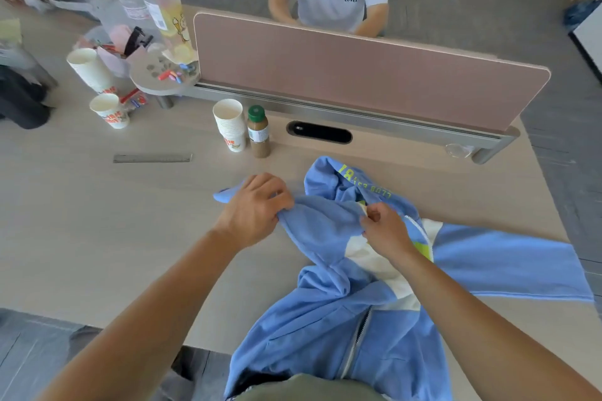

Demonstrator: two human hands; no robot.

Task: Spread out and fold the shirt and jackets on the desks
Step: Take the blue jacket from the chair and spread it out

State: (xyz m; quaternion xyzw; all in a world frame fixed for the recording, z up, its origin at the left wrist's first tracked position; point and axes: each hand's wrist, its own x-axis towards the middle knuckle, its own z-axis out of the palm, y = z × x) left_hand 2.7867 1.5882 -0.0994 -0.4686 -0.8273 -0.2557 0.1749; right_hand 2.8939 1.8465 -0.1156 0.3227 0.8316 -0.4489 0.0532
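A light blue zip jacket (329, 329) with white and lime panels lies crumpled on the beige desk (97, 238), its hem hanging over the near edge. One sleeve stretches flat to the right. My left hand (257, 205) grips a bunched fold of blue fabric at the jacket's upper left, with a sleeve end poking out beyond it. My right hand (382, 226) pinches the fabric near the collar, beside the zipper. The hood with lime lettering lies just beyond both hands.
A stack of paper cups (230, 125) and a brown bottle with a green cap (258, 132) stand just beyond the jacket. A metal ruler (152, 158) lies to the left. More cups and drink clutter sit at the far left. A pink divider (358, 75) fronts a seated person.
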